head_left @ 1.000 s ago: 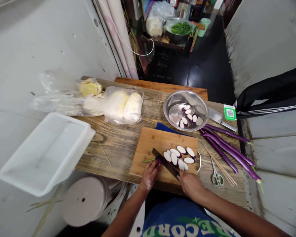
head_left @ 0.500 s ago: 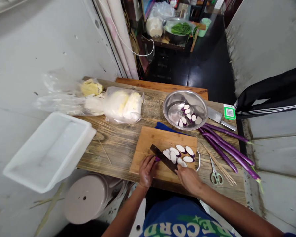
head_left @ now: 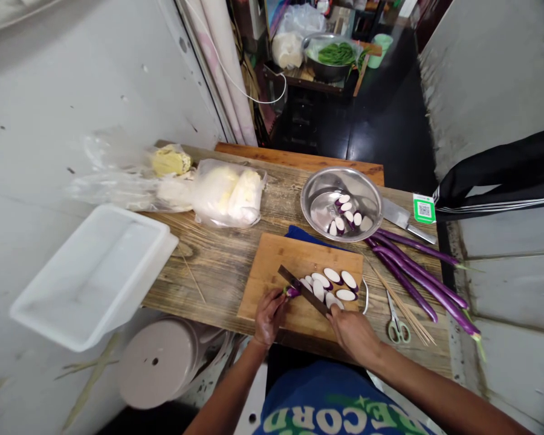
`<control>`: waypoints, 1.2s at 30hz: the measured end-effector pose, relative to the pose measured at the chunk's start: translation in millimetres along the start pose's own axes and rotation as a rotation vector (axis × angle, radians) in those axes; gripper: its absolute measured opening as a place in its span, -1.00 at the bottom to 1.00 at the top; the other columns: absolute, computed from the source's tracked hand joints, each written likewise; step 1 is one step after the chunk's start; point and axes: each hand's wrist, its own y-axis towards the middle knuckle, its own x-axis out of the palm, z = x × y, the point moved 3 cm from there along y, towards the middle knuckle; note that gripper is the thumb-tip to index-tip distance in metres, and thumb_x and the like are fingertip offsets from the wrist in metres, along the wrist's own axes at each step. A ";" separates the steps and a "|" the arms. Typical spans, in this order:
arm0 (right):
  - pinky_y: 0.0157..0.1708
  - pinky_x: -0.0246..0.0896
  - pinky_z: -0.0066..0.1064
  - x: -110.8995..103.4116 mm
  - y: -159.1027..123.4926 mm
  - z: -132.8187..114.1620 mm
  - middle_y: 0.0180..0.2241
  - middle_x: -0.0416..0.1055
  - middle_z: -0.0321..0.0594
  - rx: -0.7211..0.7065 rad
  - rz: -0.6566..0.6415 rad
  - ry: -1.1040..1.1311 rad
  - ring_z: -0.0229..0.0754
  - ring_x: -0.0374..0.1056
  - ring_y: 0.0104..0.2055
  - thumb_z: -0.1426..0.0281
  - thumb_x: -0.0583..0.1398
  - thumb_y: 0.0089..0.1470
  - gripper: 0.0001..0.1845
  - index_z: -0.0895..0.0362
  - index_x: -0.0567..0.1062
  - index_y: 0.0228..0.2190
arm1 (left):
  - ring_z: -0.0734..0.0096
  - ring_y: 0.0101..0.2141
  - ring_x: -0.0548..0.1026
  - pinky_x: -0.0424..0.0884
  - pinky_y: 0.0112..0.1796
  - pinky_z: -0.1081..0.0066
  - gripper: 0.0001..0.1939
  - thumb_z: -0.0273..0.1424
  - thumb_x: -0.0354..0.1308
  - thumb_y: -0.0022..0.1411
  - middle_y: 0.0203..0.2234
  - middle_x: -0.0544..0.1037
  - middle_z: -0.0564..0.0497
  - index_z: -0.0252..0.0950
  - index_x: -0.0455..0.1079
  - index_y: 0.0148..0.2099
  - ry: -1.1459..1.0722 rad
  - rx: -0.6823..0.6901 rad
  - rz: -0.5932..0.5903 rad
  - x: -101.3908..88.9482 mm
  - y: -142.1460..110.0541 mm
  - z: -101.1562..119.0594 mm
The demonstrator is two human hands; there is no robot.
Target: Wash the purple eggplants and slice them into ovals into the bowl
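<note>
My right hand (head_left: 352,331) is closed around the handle of a dark-bladed knife (head_left: 309,295), which lies slantwise over the wooden cutting board (head_left: 268,257). Left of the blade, the fingers of my left hand (head_left: 268,315) pinch the stem end of a purple eggplant (head_left: 292,292). Several oval eggplant slices (head_left: 346,295), white with purple skin, lie on the board to the right of the blade. Behind the board, a steel bowl (head_left: 315,223) contains more cut eggplant pieces (head_left: 340,225). Whole long eggplants (head_left: 417,270) rest at the table's right.
Scissors (head_left: 396,326) and thin wooden skewers (head_left: 405,308) lie right of the board. A cleaver (head_left: 395,214) sits beside the bowl. Plastic bags of food (head_left: 229,193) and a white tub (head_left: 88,278) are on the left. Below stands a stool (head_left: 156,362).
My left hand has drawn slightly left and down from the blade, so more of the eggplant's stem end shows. My right hand and the knife have shifted slightly right.
</note>
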 end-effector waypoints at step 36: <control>-0.51 0.16 -0.43 21.4 23.2 -20.3 -0.45 0.49 0.00 -0.030 -0.072 -0.110 -0.07 0.45 -0.40 0.48 -0.08 0.19 -0.75 0.29 0.35 -0.23 | 0.32 -0.20 0.44 0.40 -0.16 0.23 -0.85 -0.48 0.10 0.15 -0.25 0.48 -0.06 -0.28 0.38 -0.18 0.011 -0.053 -0.061 -1.2 8.9 6.9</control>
